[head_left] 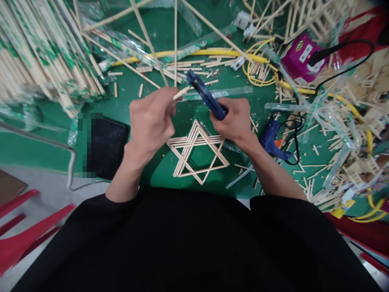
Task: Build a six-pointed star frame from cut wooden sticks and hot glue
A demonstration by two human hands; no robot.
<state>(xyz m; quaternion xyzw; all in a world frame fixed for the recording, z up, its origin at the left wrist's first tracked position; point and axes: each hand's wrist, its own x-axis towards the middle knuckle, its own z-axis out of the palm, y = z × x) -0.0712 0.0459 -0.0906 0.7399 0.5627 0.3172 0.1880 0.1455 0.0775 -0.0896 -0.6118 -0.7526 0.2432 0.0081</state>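
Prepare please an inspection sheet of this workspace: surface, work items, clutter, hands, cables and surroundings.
Surface: green tabletop, heavily covered toward the far side and right.
Work items: layered six-pointed star of wooden sticks, lying flat below the hands.
Clutter: packed stick bundles, short offcuts, blue glue gun.
Hands: left hand holds a wooden stick; right hand grips a blue pliers-like tool, its head near that stick.
Cables: yellow cable behind the hands; black cord plugged into purple power socket.
Surroundings: red chair, lower left; other people, nothing seen.

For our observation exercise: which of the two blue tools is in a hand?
The long blue tool gripped in the right hand; the blue glue gun lies on the table.
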